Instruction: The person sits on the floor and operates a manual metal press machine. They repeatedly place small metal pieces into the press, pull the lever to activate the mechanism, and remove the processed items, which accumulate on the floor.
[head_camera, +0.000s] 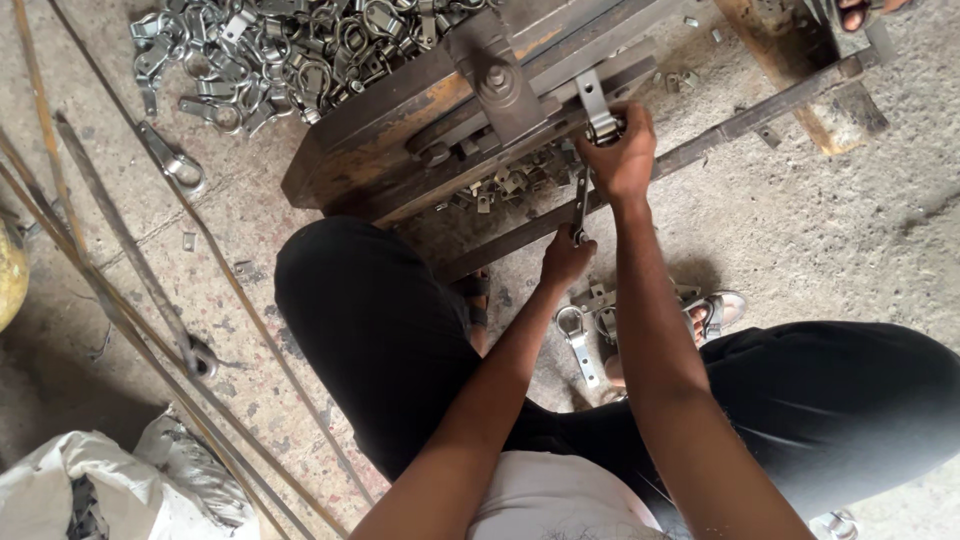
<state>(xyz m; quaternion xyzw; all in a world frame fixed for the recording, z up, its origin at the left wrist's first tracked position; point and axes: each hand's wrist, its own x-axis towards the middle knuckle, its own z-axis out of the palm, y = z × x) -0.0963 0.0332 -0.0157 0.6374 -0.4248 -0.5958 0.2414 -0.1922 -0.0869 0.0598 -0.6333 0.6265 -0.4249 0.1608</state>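
Right hand (622, 150), upper centre of frame, is closed round the looped end of a flat metal strip piece (596, 108) sitting in the rusty steel jig (420, 130). Left hand (566, 260), just below, is wrapped on a thin metal rod (581, 205) that runs up toward the right fist. Strip looks stiff, light, prob. plated and a bit slick w/ sharp stamped edges, so best gripped at the loop end, fingers off the edges. Rod looks rigid, narrow; hold low for leverage. Pile of finished clasps (290, 50) lies upper left on the concrete floor (820, 230); a few more pieces (590, 320) lie by the sandalled foot (715, 312), centre.
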